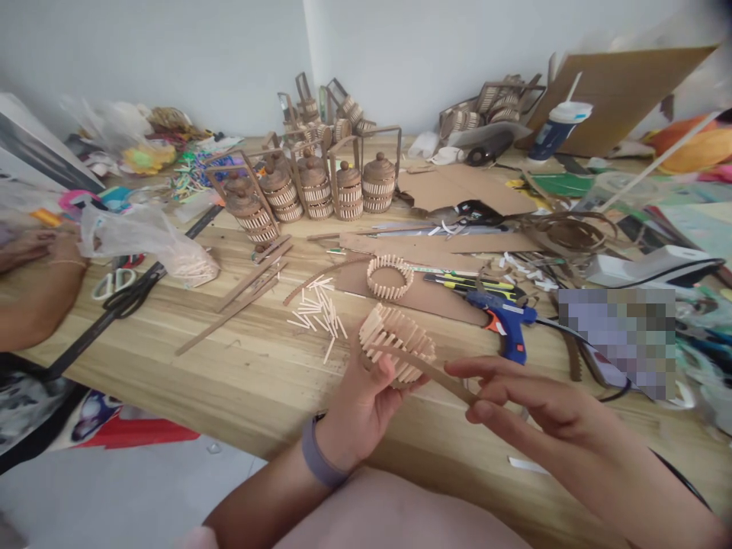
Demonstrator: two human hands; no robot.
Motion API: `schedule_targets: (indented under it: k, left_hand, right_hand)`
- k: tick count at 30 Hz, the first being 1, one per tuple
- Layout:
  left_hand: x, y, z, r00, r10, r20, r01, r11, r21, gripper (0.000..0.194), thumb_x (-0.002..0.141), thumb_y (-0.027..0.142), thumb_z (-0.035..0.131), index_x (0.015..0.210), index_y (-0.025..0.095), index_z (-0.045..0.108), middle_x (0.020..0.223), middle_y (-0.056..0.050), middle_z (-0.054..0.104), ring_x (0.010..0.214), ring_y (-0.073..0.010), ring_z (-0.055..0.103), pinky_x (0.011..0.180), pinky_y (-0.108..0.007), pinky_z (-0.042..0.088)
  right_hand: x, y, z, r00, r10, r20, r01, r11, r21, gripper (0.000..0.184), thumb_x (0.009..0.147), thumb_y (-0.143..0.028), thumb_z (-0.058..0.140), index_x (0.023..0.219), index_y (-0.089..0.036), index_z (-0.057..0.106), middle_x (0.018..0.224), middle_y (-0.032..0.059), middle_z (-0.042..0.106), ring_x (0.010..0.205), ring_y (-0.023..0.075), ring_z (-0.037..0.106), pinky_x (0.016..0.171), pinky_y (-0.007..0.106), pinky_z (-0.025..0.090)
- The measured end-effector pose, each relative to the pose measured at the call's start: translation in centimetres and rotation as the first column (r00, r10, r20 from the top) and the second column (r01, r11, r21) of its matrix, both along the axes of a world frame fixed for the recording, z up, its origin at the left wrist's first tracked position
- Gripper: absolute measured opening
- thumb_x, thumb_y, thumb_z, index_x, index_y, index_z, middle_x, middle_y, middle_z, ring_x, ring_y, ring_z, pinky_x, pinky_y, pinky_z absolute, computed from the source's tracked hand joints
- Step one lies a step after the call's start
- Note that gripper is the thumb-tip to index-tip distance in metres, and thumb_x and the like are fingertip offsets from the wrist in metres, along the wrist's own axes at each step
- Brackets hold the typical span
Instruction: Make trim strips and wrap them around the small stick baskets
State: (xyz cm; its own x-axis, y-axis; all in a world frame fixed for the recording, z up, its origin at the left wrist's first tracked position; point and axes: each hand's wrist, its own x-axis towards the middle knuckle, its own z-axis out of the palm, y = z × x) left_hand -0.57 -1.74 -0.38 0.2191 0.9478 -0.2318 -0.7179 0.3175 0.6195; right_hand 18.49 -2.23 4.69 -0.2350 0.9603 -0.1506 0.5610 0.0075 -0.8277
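Note:
My left hand [366, 396] is wrapped round a ring of wooden sticks [420, 347], its thumb pressing near one end of a brown cardboard strip [440, 375]. The strip's other end is pinched between the fingers and thumb of my right hand [526, 404]. The strip runs across the near side of the stick ring. A second stick ring [390, 277] sits on the cardboard just beyond. Loose short sticks [320, 311] lie scattered on the table left of my hands. To the right rests a blue glue gun [508, 324] with an orange trigger.
Finished small lidded baskets with tall handles [314, 187] stand in a row at the back. Utility knives [474, 286], a coil of brown strips [572, 231] and a lidded cup [557, 130] lie or stand rightward. Another person's arm [34, 282], white-handled scissors [114, 284] and a plastic bag [149, 236] are left.

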Motion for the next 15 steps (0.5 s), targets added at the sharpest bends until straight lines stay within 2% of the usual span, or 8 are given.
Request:
schedule_targets:
  k: [7, 11, 15]
  left_hand:
    - [0.3, -0.1, -0.2, 0.998, 0.055, 0.024, -0.055, 0.998, 0.005, 0.081, 0.064, 0.044, 0.086, 0.131, 0.029, 0.045, 0.112, -0.005, 0.063, 0.114, -0.0257, 0.058, 0.099, -0.045, 0.047]
    - [0.2, -0.1, -0.1, 0.998, 0.064, 0.014, -0.064, 0.998, -0.002, 0.077, 0.065, 0.046, 0.085, 0.13, 0.029, 0.048, 0.11, -0.005, 0.063, 0.107, -0.0251, 0.061, 0.095, -0.044, 0.049]
    - [0.2, -0.1, 0.0, 0.998, 0.061, -0.001, -0.061, 0.998, 0.0, 0.071, 0.065, 0.049, 0.083, 0.126, 0.027, 0.053, 0.108, -0.006, 0.065, 0.111, -0.0278, 0.059, 0.093, -0.044, 0.05]
  right_hand:
    - [-0.3, -0.7, 0.0, 0.998, -0.066, -0.005, 0.066, 0.997, -0.032, 0.046, 0.075, -0.07, 0.06, 0.061, -0.028, 0.07, 0.112, 0.005, 0.072, 0.102, 0.0287, 0.066, 0.098, 0.041, 0.047]
    - [-0.3, -1.0, -0.2, 0.996, -0.089, 0.015, 0.09, 0.996, -0.025, 0.047, 0.074, -0.072, 0.06, 0.062, -0.028, 0.07, 0.112, 0.0052, 0.072, 0.102, 0.0287, 0.067, 0.097, 0.04, 0.048]
    - [-0.2, -1.3, -0.5, 0.994, -0.109, 0.021, 0.109, 0.994, -0.023, 0.048, 0.073, -0.073, 0.059, 0.06, -0.028, 0.07, 0.113, 0.0038, 0.072, 0.102, 0.0286, 0.067, 0.098, 0.042, 0.048]
